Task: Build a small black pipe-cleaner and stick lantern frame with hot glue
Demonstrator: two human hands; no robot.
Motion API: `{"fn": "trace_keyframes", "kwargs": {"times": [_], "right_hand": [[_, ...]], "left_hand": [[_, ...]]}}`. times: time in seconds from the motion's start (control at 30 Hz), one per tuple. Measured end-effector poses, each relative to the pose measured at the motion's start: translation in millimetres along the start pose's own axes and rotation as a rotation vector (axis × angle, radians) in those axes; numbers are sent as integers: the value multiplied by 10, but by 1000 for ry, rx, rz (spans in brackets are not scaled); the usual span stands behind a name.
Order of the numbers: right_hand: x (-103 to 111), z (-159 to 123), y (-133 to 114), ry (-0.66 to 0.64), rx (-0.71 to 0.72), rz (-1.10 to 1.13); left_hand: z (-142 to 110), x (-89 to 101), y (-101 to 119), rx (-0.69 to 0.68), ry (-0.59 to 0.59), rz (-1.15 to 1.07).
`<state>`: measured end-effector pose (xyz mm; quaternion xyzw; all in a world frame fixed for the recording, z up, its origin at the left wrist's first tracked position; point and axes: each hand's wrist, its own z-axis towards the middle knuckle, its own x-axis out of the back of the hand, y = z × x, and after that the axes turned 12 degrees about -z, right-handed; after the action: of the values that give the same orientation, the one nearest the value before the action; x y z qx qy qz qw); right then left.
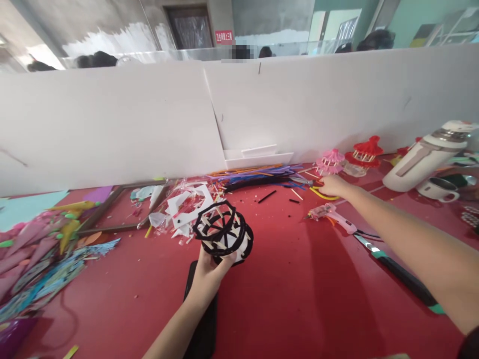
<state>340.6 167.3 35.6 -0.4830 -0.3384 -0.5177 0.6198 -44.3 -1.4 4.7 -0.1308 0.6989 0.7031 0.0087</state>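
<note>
A red table (269,299) fills the lower part of the view, and behind it stand white boards (130,119). On the right, a white thermos (422,159) leans to one side. At the foot of the boards lies a bundle of coloured strips (247,175). A long tool with black and green handle (406,279) lies below the right forearm, and a black flat object (208,324) is partly hidden under the left forearm. Near the middle is the frame of black rings and pale sticks (224,232); the left hand (211,264) holds it at its lower side, thumb and fingers closed around it. The right hand (332,185) reaches to the yellow loop (325,194); I cannot tell if it grips something. Nearer to the viewer lies a pink glue gun (335,217). Behind this hand stands a small pink pagoda (330,162). The smallest is a thin black piece (267,196), lying just before the bundle.
</note>
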Motion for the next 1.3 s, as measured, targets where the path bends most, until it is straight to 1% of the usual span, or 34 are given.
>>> {"fn": "trace_keyframes", "kwargs": {"times": [0.03, 0.1, 0.17, 0.23, 0.27, 0.3, 0.33, 0.4, 0.43, 0.53, 0.63, 0.7, 0.73, 0.77, 0.83, 0.87, 0.9, 0.97, 1.0, 1.03, 1.1, 1.17, 1.23, 1.3], "right_hand": [[42, -50, -82, -63, 20, 11], [145, -246, -295, -137, 85, 63], [239, -584, -539, -204, 175, 171], [289, -1003, -756, -434, 336, 606], [289, -1209, -838, -506, 367, 779], [273, -1395, -897, -539, 373, 908], [241, -1554, -934, -569, 346, 1006], [143, -1783, -951, -614, 238, 1144], [86, -1858, -942, -621, 186, 1186], [-56, -1996, -898, -559, 72, 1237], [-111, -2076, -855, -531, 38, 1233], [-122, -2108, -802, -492, 9, 1218], [-130, -2114, -764, -425, -30, 1207], [-142, -2113, -719, -325, -88, 1190], [-178, -2090, -618, -79, -229, 1138], [-200, -2070, -571, 52, -304, 1103], [-222, -2047, -530, 166, -372, 1068], [-259, -2004, -475, 337, -472, 1016], [-272, -1987, -462, 400, -506, 996], [-280, -1976, -456, 445, -531, 979], [-287, -1973, -458, 471, -551, 957], [-285, -1984, -459, 473, -561, 938], [-275, -1993, -449, 491, -569, 926], [-254, -1982, -435, 535, -573, 933]], "left_hand": [[-26, 0, 24, 16, -5, 7], [-93, -24, 58, 54, -36, 15], [-181, -93, 67, 100, -106, 4], [-287, -203, 50, 147, -209, -38], [-342, -265, 36, 165, -268, -64], [-394, -326, 21, 183, -328, -101], [-439, -383, 6, 200, -388, -125], [-498, -469, -17, 236, -483, -134], [-508, -497, -24, 251, -512, -124], [-471, -537, -30, 279, -547, -115], [-418, -544, -41, 294, -581, -141], [-443, -536, -85, 268, -598, -114], [-483, -529, -125, 232, -582, -57], [-540, -520, -180, 175, -561, 32], [-689, -512, -322, 4, -527, 304], [-767, -520, -401, -124, -589, 449], [-836, -540, -479, -248, -717, 562], [-920, -623, -604, -506, -1073, 690], [-925, -684, -642, -589, -1180, 736], [-901, -752, -660, -630, -1240, 780], [-762, -883, -642, -584, -1230, 889], [-510, -953, -577, -537, -1163, 987], [-167, -921, -494, -492, -1040, 1078], [217, -795, -407, -447, -901, 1130]]}}
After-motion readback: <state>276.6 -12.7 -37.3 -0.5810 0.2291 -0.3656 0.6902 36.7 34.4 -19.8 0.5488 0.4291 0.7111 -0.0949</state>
